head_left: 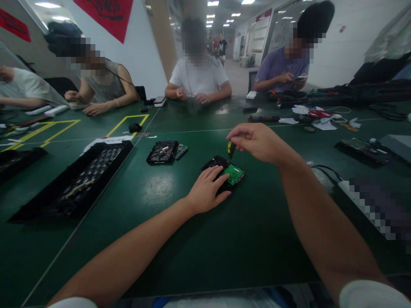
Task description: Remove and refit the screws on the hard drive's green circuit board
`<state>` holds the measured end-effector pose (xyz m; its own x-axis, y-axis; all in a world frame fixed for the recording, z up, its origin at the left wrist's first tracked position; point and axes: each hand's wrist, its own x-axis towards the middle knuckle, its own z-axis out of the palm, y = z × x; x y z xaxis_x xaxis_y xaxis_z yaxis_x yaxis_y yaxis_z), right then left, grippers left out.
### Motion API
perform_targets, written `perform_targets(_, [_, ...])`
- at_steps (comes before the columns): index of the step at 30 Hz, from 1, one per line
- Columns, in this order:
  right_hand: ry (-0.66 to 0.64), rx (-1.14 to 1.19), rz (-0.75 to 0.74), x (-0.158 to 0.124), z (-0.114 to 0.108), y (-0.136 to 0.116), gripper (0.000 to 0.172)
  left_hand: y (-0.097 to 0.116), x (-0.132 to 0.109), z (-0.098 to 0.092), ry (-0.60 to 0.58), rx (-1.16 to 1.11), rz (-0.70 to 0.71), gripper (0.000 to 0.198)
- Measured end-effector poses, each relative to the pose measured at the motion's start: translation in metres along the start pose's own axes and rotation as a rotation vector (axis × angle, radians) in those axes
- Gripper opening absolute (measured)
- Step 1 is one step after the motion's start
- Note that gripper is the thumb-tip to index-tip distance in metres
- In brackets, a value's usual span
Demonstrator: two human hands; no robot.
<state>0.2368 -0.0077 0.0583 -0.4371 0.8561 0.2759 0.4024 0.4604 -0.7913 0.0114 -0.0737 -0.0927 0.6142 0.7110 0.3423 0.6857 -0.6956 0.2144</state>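
Note:
A black hard drive with a green circuit board (235, 174) lies on the green table in front of me. My left hand (210, 188) rests flat across its near left side, fingers spread, fingertips on the drive and board. Above the drive's far edge, my right hand (253, 139) pinches a yellow-and-black screwdriver (230, 149) by its handle. The screwdriver points down towards the drive; its tip is too small to make out. Left of this stands another black drive (162, 152) with small parts on top, and a loose circuit board (181, 151) leans beside it.
A long black tray (73, 184) with small metal parts lies at left. Another drive (362, 149) sits at right, near a cable and a pale box-like object (359, 205). Tools and paper scraps (324, 122) lie at the far right. Several people sit across the table.

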Motion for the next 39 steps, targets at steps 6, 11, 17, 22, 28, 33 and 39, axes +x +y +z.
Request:
perform_targets(6, [-0.001, -0.02, 0.031, -0.002, 0.011, -0.006, 0.011, 0.0, 0.0, 0.001, -0.008, -0.005, -0.006, 0.061])
perform_targets(11, [0.035, -0.131, -0.051, -0.002, 0.02, -0.003, 0.014, 0.002, 0.0, -0.001, -0.004, -0.023, -0.009, 0.061])
perform_targets(17, [0.035, -0.25, -0.128, -0.003, 0.023, -0.005, 0.014, 0.002, 0.0, -0.001, -0.004, -0.018, -0.016, 0.06])
perform_targets(22, [-0.007, -0.252, -0.151, -0.003, 0.023, -0.008, 0.016, 0.002, 0.0, -0.002, -0.006, -0.005, -0.011, 0.06])
perform_targets(28, [-0.069, -0.161, -0.117, -0.004, 0.023, -0.006, 0.028, 0.003, 0.0, -0.003, -0.013, 0.008, -0.013, 0.06])
perform_targets(33, [-0.055, -0.19, -0.047, -0.003, 0.019, -0.005, 0.023, 0.001, 0.0, 0.0, -0.006, 0.006, -0.008, 0.061])
perform_targets(39, [-0.028, -0.2, -0.047, -0.002, 0.017, -0.009, 0.021, 0.001, 0.0, -0.001, 0.001, -0.006, -0.003, 0.061])
